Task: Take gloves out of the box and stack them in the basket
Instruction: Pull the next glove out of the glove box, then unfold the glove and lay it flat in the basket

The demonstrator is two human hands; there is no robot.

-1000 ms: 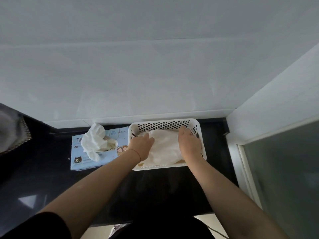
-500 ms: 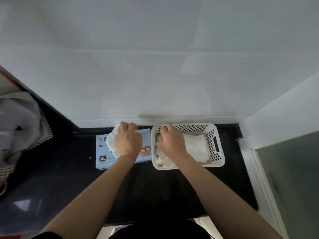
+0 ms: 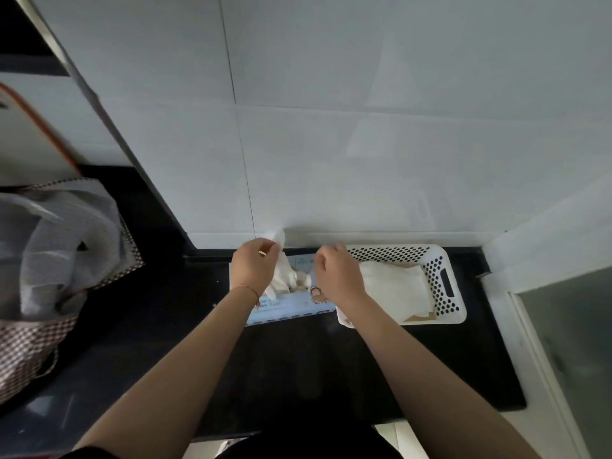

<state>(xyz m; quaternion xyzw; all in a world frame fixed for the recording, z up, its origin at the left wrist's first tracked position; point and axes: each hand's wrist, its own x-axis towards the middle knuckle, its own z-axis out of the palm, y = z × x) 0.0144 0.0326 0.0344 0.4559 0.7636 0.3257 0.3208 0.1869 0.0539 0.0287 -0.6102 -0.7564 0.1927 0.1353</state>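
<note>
**Next glove comes up from the box**

My left hand [image 3: 253, 265] pinches a white glove [image 3: 281, 276] near its cuff and holds it above the slot of the box [image 3: 291, 306], the thumb and fingers curled round the thin material so that it hangs free of the crumpled ones below it. I judge the high grip is there to draw one glove clear without dragging its neighbours out with it. My right hand [image 3: 337, 274] hovers over the right end of the box with its fingers curled; whether it has hold of anything I cannot tell, since the fingertips are hidden behind the knuckles. It looks placed to steady the carton or to take the lower end of the glove.

The box lies flat on the dark worktop [image 3: 298, 369], close to the tiled wall, and just beside its right end stands the white perforated basket [image 3: 445, 286]. The two are set almost touching, which keeps the carry from one to the other short. In the basket a flat stack [image 3: 394, 286] of white gloves already lies, spread across the floor of it, so the job is part done. A checked bag [image 3: 49, 260] sits well apart at the left, out of the working path.
</note>
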